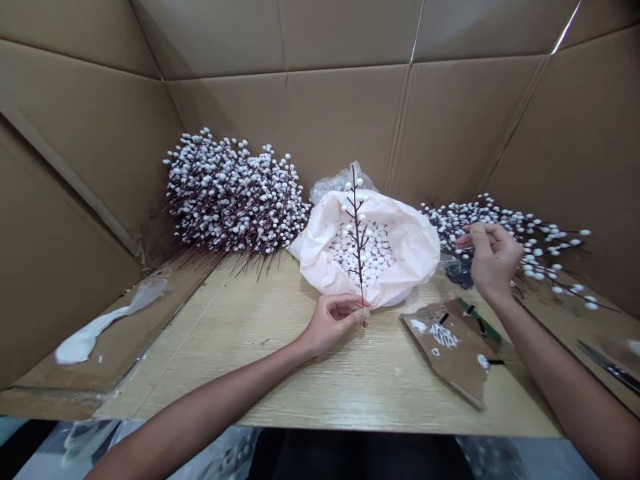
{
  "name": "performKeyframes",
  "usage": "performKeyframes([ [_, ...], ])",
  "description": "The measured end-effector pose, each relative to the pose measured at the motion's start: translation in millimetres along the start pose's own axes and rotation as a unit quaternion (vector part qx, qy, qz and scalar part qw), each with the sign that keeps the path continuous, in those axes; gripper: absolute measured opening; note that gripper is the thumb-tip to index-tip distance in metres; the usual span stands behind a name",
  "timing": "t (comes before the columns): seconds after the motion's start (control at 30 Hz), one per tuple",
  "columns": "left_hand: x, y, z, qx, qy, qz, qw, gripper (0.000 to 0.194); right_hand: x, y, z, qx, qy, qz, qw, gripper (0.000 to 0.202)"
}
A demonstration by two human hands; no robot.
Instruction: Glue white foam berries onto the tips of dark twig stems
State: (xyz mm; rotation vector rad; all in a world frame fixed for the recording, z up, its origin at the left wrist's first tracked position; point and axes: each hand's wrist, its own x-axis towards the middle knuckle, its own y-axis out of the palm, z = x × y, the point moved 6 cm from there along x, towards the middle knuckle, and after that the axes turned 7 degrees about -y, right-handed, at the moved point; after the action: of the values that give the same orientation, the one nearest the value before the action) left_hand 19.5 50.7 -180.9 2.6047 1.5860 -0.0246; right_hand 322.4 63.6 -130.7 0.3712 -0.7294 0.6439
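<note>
My left hand point(340, 320) pinches the lower end of a dark brown artificial berry stem point(358, 240) and holds it upright. A few white berries sit on its upper twigs; many lower twigs are bare. Behind the stem, an open white plastic bag point(320, 233) holds loose white foam berries point(375, 263). My right hand point(495, 260) is raised to the right of the bag, thumb and fingertips pressed together. Whatever lies in that pinch, if anything, is too small to make out. Beyond this hand lies a bunch of white-berried stems point(547, 233).
A large pile of finished-looking berry stems point(235, 193) lies back left. Near my right forearm is a cardboard scrap point(450, 360) with white glue smears and black bits. Scissors point(610, 367) lie far right, a white-filled plastic bag point(80, 343) far left. Cardboard walls point(340, 113) enclose the table.
</note>
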Motion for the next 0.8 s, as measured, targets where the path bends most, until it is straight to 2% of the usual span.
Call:
performKeyframes([
  [0.27, -0.4, 0.6, -1.0, 0.027, 0.002, -0.010, 1.000, 0.036, -7.6, 5.9, -6.0, -0.031, 0.012, 0.043, 0.999, 0.025],
  [0.53, -0.3, 0.9, -0.2, 0.018, -0.005, -0.012, 1.000, 0.034, -12.0, 10.2, -11.9, -0.090, -0.019, 0.091, 0.992, 0.027],
  [0.8, -1.4, 1.2, -2.0, 0.025, -0.007, -0.004, 1.000, 0.029, -19.9, 17.3, 1.1, -0.108, -0.041, 0.105, 0.988, 0.026],
])
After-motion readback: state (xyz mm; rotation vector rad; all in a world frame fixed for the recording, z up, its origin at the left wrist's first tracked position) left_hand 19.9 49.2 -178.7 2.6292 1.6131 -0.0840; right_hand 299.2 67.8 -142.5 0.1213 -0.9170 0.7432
